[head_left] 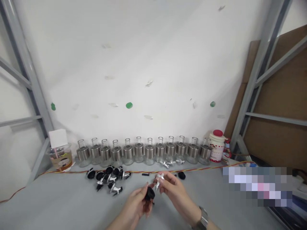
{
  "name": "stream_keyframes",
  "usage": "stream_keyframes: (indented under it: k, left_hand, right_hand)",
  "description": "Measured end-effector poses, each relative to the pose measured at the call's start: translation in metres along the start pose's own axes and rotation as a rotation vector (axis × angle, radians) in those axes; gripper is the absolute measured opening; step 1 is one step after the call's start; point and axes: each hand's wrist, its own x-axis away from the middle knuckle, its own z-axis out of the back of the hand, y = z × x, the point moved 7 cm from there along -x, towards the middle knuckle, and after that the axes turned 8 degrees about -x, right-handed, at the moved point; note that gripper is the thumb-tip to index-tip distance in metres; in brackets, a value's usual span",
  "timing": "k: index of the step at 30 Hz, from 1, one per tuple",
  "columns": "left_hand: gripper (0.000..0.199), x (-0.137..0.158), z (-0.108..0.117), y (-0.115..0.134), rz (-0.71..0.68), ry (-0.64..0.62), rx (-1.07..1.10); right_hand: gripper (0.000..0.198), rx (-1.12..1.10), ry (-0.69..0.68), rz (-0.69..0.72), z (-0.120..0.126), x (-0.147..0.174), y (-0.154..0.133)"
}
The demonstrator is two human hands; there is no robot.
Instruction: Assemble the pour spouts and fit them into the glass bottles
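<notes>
My left hand [136,201] is closed around a round black plastic stopper [150,193] just above the grey table. Close beside it, my right hand [175,189] pinches a silver pourer spout [159,181] between thumb and fingers. The two parts are apart, though near each other. To the left lies a pile of silver and black pourer spouts [110,177]. Beyond my right hand, a few bare silver spouts [172,163] rest by the bottles. A loose black cap [181,175] and a small black strip [145,174] lie on the table nearby.
A row of glass bottles with steel sleeves [128,150] stands along the white wall. A drink cup [61,159] is at the left end, a decorated jar [216,148] at the right. A twisted red-yellow cord [201,168] crosses the table [72,201]. Metal posts frame both sides.
</notes>
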Motion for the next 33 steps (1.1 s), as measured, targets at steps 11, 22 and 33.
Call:
stream_keyframes:
  k: [11,22,33]
  left_hand:
    - [0.067,0.006,0.015,0.020,-0.126,0.103,-0.128]
    - [0.024,0.020,-0.001,0.032,-0.473,-0.017,-0.655]
    - [0.051,0.034,0.003,0.049,-0.621,0.208,-1.043]
  right_hand:
    - [0.087,0.131,-0.372,-0.261,-0.022,0.019,0.022]
    - [0.114,0.252,-0.269,-0.387,-0.016,0.024,0.051]
    - [0.078,0.192,-0.124,-0.171,0.002,0.005,0.047]
